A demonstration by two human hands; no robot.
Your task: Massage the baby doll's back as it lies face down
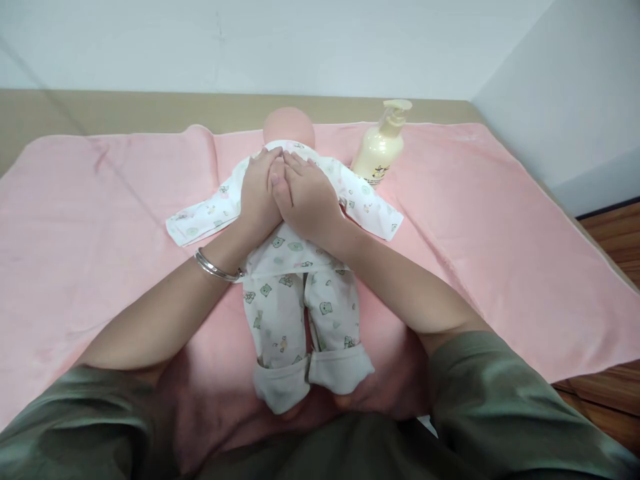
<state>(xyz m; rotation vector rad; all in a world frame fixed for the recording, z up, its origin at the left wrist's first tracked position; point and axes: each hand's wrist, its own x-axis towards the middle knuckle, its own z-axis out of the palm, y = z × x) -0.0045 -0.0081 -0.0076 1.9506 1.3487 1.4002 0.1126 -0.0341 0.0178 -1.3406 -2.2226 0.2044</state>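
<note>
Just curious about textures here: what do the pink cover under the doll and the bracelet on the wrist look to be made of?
The pink cover looks like soft matte fleece or towelling: fuzzy, gently creased. The thin silver bracelet on the left wrist seems polished metal, judging by its bright glints.

Olive-green short sleeves (500, 393) cover both upper arms, well back from the hands. A thin silver bangle (216, 268) circles the left wrist, just behind that hand.

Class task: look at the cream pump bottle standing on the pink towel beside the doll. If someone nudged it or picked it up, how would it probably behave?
The pump bottle is tall and narrow, standing on a soft pink towel, so a sideways push would probably tip it. Its smooth plastic may be slippery. Lying down, its rounded body could roll.
</note>
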